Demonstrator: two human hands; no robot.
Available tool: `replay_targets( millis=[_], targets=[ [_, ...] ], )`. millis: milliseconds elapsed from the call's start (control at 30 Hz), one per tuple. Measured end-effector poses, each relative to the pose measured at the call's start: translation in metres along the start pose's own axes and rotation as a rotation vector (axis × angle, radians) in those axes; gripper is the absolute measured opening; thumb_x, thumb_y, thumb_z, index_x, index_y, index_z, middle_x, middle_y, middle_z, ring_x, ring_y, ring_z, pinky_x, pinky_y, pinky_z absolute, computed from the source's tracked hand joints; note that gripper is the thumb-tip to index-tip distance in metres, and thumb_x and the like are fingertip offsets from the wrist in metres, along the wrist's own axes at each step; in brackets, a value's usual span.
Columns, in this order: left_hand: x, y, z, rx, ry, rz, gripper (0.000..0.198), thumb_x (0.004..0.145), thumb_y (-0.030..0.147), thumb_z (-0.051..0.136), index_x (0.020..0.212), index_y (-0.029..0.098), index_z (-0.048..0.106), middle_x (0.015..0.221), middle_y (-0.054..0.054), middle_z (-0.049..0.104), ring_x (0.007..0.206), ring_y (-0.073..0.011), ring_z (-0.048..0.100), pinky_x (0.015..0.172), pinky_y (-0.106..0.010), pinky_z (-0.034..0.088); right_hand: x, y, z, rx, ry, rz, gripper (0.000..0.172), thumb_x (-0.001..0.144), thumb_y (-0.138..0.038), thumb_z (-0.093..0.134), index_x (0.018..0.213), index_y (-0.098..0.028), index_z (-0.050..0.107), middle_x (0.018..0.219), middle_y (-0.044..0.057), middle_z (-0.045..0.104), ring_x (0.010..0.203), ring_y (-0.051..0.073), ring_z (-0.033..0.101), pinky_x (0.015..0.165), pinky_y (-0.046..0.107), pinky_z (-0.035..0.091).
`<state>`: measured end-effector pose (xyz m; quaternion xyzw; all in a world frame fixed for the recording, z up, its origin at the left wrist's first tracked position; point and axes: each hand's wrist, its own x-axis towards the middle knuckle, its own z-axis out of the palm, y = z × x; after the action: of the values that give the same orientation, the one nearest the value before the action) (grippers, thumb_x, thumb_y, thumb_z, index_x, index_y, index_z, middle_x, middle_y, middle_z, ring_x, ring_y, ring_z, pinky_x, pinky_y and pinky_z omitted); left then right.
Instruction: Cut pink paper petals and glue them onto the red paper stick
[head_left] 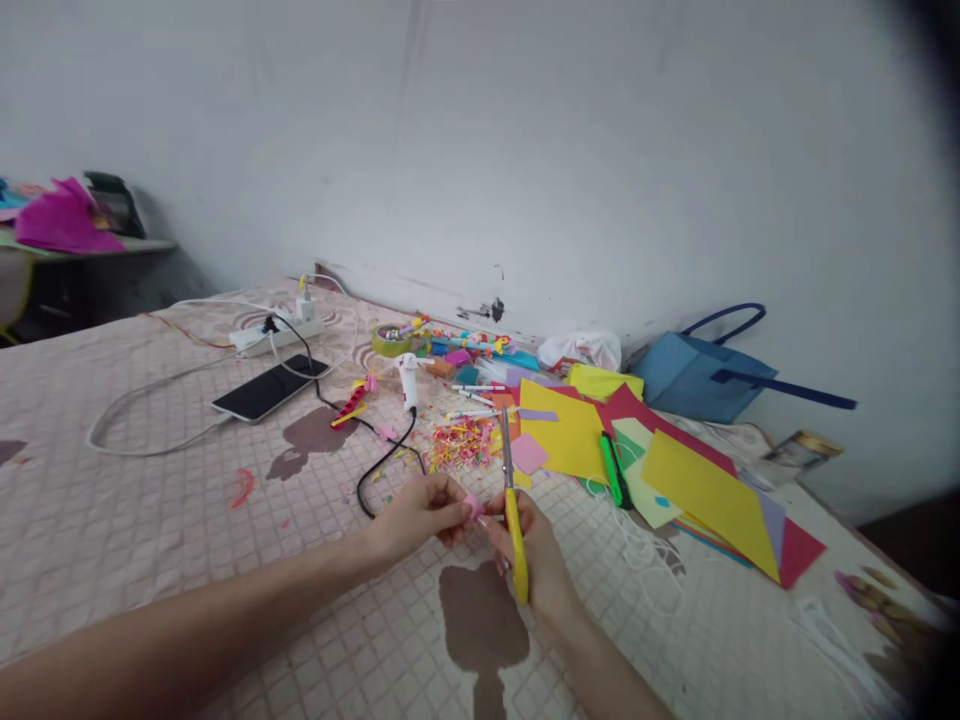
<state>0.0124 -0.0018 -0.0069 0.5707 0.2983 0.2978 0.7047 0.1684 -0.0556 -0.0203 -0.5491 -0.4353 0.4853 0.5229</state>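
My left hand pinches a small pink piece, perhaps paper or foam, between thumb and fingers. Yellow-handled scissors are in my right hand, blades pointing up and away from me. The right fingertips reach to the pink piece's edge; whether they grip it too I cannot tell. Just beyond the hands lies a heap of thin colourful paper shreds. A white glue gun stands behind it, its black cord running down close to my left hand.
Coloured paper sheets, a green cutter and loose white string lie to the right. A blue bag rests by the wall. At left are a phone on a cable and a white power strip. Green tape sits at the back.
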Motion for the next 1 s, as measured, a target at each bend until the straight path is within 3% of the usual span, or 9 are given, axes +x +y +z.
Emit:
replay_targets(
  millis=[200, 433, 567, 1000],
  targets=[
    [-0.0015, -0.0024, 0.0015, -0.023, 0.018, -0.009, 0.036, 0.066, 0.044, 0.068, 0.072, 0.014, 0.048, 0.066, -0.002, 0.063, 0.052, -0.0081, 0.055, 0.051, -0.022, 0.043, 0.0020, 0.0004, 0.0011, 0.068, 0.023, 0.016, 0.041, 0.060, -0.043, 0.076, 0.073, -0.020, 0.044, 0.055, -0.010, 0.044, 0.033, 0.003, 0.033, 0.030, 0.016, 0.030],
    [-0.0031, -0.0059, 0.0043, 0.179, 0.028, 0.051, 0.036, 0.070, 0.047, 0.063, 0.075, 0.014, 0.048, 0.064, 0.000, 0.058, 0.053, -0.0096, 0.054, 0.050, -0.022, 0.042, 0.0053, 0.0001, -0.0006, 0.012, 0.067, -0.074, 0.034, 0.060, -0.034, 0.076, 0.070, -0.020, 0.046, 0.055, -0.009, 0.043, 0.034, 0.004, 0.034, 0.030, 0.017, 0.030],
    [-0.0029, -0.0039, 0.0023, 0.286, 0.059, 0.063, 0.033, 0.075, 0.045, 0.058, 0.074, 0.013, 0.051, 0.057, 0.002, 0.052, 0.049, -0.0085, 0.049, 0.046, -0.020, 0.037, 0.0029, -0.0007, 0.0019, -0.007, 0.015, -0.066, 0.031, 0.062, -0.033, 0.073, 0.070, -0.020, 0.045, 0.052, -0.009, 0.042, 0.034, 0.004, 0.033, 0.031, 0.017, 0.029],
    [-0.0008, -0.0056, -0.0008, 0.197, 0.000, 0.008, 0.036, 0.072, 0.048, 0.060, 0.069, 0.014, 0.051, 0.058, 0.003, 0.054, 0.048, -0.0071, 0.047, 0.045, -0.019, 0.036, -0.0004, -0.0029, 0.0018, 0.049, 0.012, -0.047, 0.030, 0.067, -0.035, 0.071, 0.074, -0.020, 0.046, 0.058, -0.009, 0.044, 0.035, 0.003, 0.035, 0.032, 0.016, 0.033]
  ],
)
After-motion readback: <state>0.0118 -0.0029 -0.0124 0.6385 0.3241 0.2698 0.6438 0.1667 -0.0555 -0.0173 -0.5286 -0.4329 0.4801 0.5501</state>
